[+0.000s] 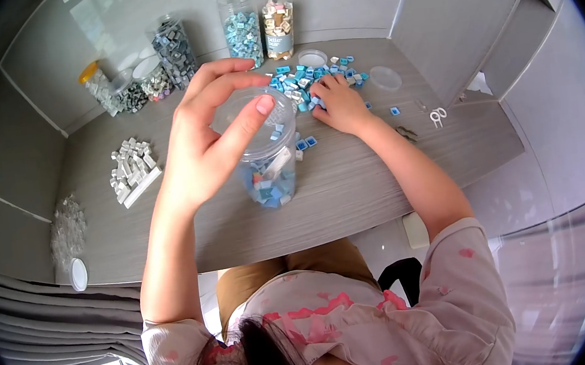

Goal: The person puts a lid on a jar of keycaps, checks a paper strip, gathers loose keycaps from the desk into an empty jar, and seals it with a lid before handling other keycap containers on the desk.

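Looking down past a pale shirt (323, 323) with pink print, a person sits at a grey wood-grain desk (351, 187). Near the front edge, at far left, lie a white round lid (78, 274) and a heap of clear plastic pieces (68, 229). Closer to the middle, a clear jar (271, 185), partly filled with blue and white keycaps, stands just to the right of the left hand (202, 139). That hand is arched around the jar's mouth, thumb and fingers spread apart; whether it touches the rim cannot be told. White keycaps (133, 164) lie in a cluster to its left. Beyond the jar and to its right, well apart from the left hand, the right hand (342, 108) reaches palm down into a loose pile of blue and white keycaps (288, 80), fingers bent; whether it grips any cannot be told. A clear lid (386, 78) lies just right of the pile. Along the back wall stand more filled jars, including one of teal keycaps (243, 35) and one of cream keycaps (278, 22).
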Available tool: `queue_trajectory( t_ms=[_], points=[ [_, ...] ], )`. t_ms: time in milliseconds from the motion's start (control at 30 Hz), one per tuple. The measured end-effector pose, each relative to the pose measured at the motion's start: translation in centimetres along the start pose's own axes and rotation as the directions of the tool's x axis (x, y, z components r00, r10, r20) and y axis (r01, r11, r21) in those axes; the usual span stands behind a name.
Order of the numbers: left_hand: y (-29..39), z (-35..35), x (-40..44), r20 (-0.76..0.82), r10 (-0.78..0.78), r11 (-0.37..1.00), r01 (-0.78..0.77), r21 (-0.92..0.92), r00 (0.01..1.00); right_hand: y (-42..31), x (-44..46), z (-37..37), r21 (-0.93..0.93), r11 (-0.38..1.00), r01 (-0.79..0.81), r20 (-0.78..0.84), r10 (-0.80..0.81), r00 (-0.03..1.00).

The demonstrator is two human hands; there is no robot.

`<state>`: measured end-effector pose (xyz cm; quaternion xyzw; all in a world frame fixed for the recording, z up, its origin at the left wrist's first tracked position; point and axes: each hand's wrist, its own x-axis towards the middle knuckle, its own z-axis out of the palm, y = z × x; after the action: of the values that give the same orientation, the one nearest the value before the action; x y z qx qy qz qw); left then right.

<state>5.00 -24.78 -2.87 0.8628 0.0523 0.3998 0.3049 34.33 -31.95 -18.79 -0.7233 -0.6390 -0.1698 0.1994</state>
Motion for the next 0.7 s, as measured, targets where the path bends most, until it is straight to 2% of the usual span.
queue_trajectory(
  t_ms=[167,300,367,467,567,700],
  points=[
    [-0.1,1.2,0.0,-0.068,0.018,0.995,-0.025,-0.097,0.998,-0.9,-0.1,0.4,-0.044,0.998,-0.055,0.03,0.056,0.998],
    [-0.6,1.6,-0.2,-0.053,-0.009,0.987,0.0,-0.159,0.999,-1.1,-0.2,-0.1,-0.002,0.994,-0.109,0.07,0.109,0.992],
    [-0.7,1.6,-0.3,-0.045,-0.036,0.979,0.027,-0.2,0.998,-1.1,-0.3,0.1,-0.007,0.994,-0.106,0.034,0.106,0.994],
    [-1.9,2.2,-0.4,-0.113,0.069,0.984,-0.086,-0.158,0.991,-0.5,-0.4,1.1,0.023,0.993,-0.119,-0.04,0.12,0.992],
    [-2.4,2.6,-0.6,-0.155,0.088,0.977,-0.115,-0.177,0.984,-0.6,-0.1,0.3,0.103,0.976,-0.192,-0.096,0.202,0.975],
    [-1.9,3.0,-1.0,-0.207,0.018,0.983,-0.056,-0.176,0.978,-0.8,0.7,-0.8,0.261,0.937,-0.231,-0.254,0.297,0.92]
  ],
)
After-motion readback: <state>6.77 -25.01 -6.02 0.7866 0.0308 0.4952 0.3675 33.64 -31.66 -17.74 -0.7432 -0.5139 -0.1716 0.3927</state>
